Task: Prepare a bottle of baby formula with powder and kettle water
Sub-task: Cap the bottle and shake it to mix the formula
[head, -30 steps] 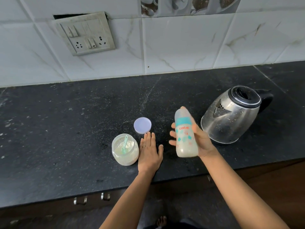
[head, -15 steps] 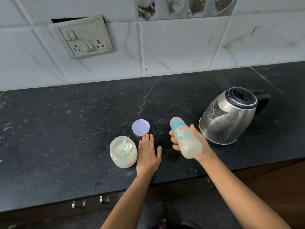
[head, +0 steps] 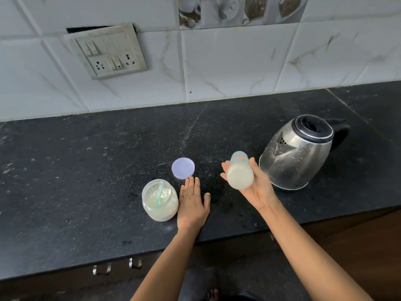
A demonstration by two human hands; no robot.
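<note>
We held the bottle (head: 239,173) in our right hand (head: 257,189), fingers wrapped round its body, above the counter (head: 86,170) and just left of the kettle (head: 297,153). The bottle was tipped away from us, base toward the camera, with milky liquid inside. Our left hand (head: 192,203) lay flat on the counter, fingers straight, just beside the open jar (head: 159,206) of powder. A scoop (head: 160,194) stood in the jar. The lid (head: 183,168) lay just beyond the left hand.
</note>
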